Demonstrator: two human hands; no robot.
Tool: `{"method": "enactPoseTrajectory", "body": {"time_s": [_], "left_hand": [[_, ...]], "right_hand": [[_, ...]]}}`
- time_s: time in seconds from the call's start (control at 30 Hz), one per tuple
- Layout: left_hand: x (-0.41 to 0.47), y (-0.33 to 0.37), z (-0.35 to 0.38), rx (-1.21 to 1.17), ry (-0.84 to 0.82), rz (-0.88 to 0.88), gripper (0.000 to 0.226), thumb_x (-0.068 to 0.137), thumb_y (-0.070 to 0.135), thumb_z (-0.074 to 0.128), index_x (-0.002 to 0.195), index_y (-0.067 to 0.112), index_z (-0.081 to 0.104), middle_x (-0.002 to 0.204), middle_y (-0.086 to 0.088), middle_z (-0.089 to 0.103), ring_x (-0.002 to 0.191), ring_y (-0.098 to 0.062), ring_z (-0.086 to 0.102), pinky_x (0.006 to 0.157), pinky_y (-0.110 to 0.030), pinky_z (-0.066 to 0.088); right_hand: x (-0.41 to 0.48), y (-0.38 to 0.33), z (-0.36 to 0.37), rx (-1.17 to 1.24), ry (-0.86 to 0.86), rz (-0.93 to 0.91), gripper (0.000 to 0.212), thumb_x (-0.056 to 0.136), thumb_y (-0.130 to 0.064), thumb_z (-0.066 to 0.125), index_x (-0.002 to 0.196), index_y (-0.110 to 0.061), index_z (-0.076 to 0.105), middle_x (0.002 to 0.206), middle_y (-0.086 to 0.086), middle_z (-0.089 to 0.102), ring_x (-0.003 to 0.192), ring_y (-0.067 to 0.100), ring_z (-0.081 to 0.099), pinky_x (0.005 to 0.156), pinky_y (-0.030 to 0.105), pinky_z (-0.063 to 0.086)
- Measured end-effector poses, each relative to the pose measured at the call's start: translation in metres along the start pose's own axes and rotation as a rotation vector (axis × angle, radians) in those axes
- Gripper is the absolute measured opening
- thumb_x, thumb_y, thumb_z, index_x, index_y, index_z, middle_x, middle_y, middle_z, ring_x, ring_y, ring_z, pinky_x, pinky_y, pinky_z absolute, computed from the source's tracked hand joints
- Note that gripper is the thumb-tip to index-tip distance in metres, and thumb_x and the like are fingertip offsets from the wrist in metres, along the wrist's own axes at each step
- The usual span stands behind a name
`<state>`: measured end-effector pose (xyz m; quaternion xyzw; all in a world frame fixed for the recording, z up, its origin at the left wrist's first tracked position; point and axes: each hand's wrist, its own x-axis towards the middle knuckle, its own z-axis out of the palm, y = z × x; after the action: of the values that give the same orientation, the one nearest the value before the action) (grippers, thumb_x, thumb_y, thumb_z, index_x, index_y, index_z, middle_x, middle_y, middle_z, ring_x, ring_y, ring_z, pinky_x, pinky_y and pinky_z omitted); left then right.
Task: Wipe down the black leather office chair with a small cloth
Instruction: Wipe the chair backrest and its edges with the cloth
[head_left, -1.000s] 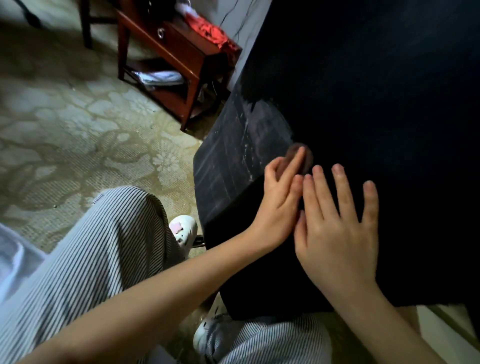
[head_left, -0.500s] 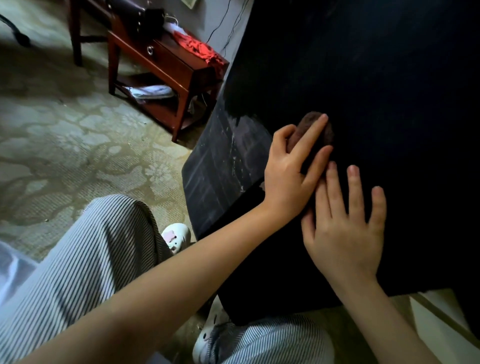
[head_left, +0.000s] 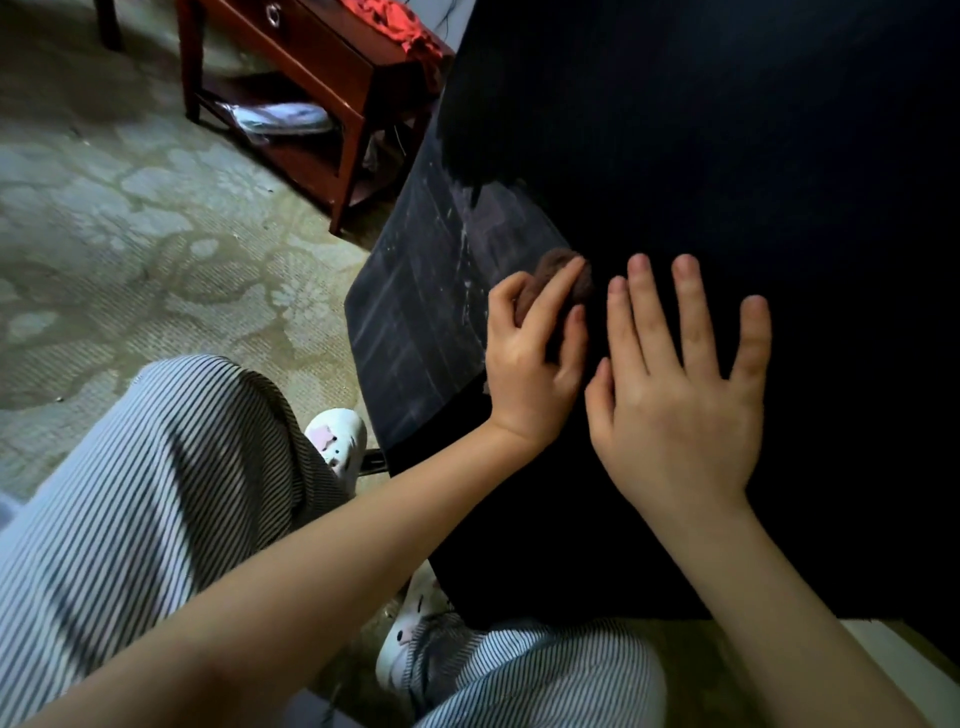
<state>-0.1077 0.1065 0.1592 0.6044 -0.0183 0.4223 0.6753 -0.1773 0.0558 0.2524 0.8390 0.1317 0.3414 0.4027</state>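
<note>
The black leather chair (head_left: 727, 156) fills the right half of the view; its left side panel (head_left: 415, 322) looks worn and streaked with white. My left hand (head_left: 530, 358) presses a small brown cloth (head_left: 558, 278) against the chair at the edge between the streaked panel and the dark face. Fingers cover most of the cloth. My right hand (head_left: 680, 395) lies flat on the dark face just right of the left hand, fingers spread, holding nothing.
A red-brown wooden side table (head_left: 311, 83) with a drawer, red fabric (head_left: 410, 31) on top and papers on its lower shelf stands at the upper left. Patterned carpet (head_left: 130, 234) covers the floor. My striped trouser legs (head_left: 156, 493) and white slippers (head_left: 337, 436) are below.
My left hand with the cloth went up the chair face half a second ago and has now come back down beside the right hand. The right hand stayed flat on the chair.
</note>
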Motion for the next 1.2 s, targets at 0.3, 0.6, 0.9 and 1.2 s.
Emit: {"method": "enactPoseTrajectory", "body": {"time_s": [0.3,0.6,0.9,1.2], "left_hand": [[-0.038,-0.082,-0.034,0.095,-0.038,-0.204,0.033,0.089,0.017,0.048,0.12,0.009,0.06,0.111,-0.015,0.044,0.106,-0.006,0.042,0.097,-0.011,0.032],[-0.077,-0.17,-0.07,0.282,-0.028,-0.623,0.043,0.088,0.033,0.045,0.124,0.015,0.059,0.117,-0.02,0.051,0.11,-0.02,0.049,0.094,-0.004,0.027],[-0.078,-0.205,-0.081,0.387,0.087,-1.061,0.032,0.097,0.019,0.043,0.127,0.014,0.054,0.126,-0.022,0.044,0.114,-0.032,0.05,0.103,-0.03,0.03],[-0.063,-0.158,-0.059,0.31,0.062,-0.962,0.03,0.096,0.011,0.041,0.124,0.005,0.05,0.124,-0.022,0.046,0.119,-0.031,0.042,0.098,-0.021,0.023]], "right_hand": [[0.001,-0.014,0.012,-0.029,-0.043,-0.081,0.05,0.095,-0.022,0.033,0.141,-0.001,0.038,0.148,0.011,0.036,0.137,0.027,0.019,0.114,0.042,-0.005],[0.003,-0.017,0.014,-0.082,-0.059,-0.128,0.05,0.096,-0.023,0.037,0.141,-0.001,0.036,0.149,0.011,0.035,0.136,0.03,0.019,0.112,0.046,0.0],[0.007,-0.024,0.016,-0.127,-0.064,-0.136,0.05,0.097,-0.023,0.036,0.142,-0.002,0.035,0.149,0.011,0.035,0.137,0.03,0.019,0.112,0.046,0.0],[0.003,-0.021,0.017,-0.107,-0.059,-0.119,0.049,0.096,-0.021,0.036,0.141,0.0,0.036,0.149,0.012,0.035,0.137,0.03,0.019,0.114,0.046,-0.002]]}}
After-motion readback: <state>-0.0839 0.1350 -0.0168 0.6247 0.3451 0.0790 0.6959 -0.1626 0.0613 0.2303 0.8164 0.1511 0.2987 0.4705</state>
